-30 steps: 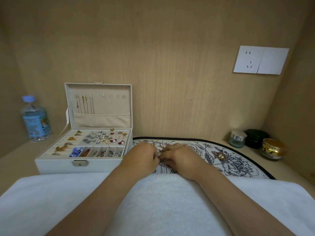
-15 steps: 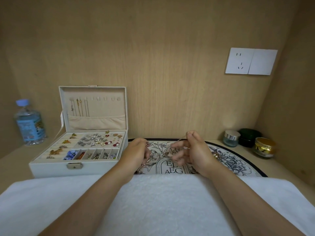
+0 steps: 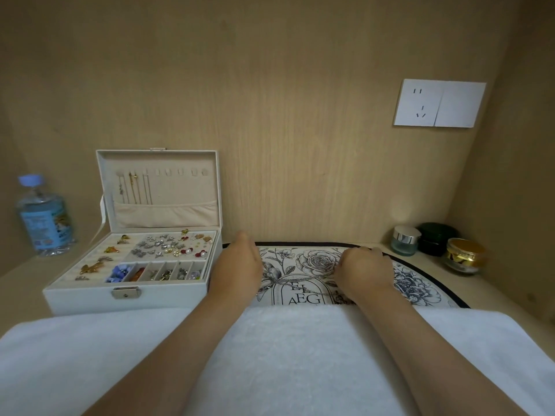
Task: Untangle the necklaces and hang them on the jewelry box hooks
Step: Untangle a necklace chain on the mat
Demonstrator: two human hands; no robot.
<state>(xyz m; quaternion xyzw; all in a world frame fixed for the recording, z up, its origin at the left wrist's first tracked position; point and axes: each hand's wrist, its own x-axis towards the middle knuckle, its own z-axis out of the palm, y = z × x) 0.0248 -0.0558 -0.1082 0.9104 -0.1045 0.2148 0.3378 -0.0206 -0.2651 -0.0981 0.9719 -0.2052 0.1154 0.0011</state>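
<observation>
On the floral mat, necklaces lie between left hand and right hand, grips impossible to tell.

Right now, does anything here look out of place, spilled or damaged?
Only the thin silver necklace chains: they lie looped and crossed on the floral printed mat between the left hand and right hand, while several hooks in the white jewelry box lid are bare. Nothing looks spilled or broken.
</observation>
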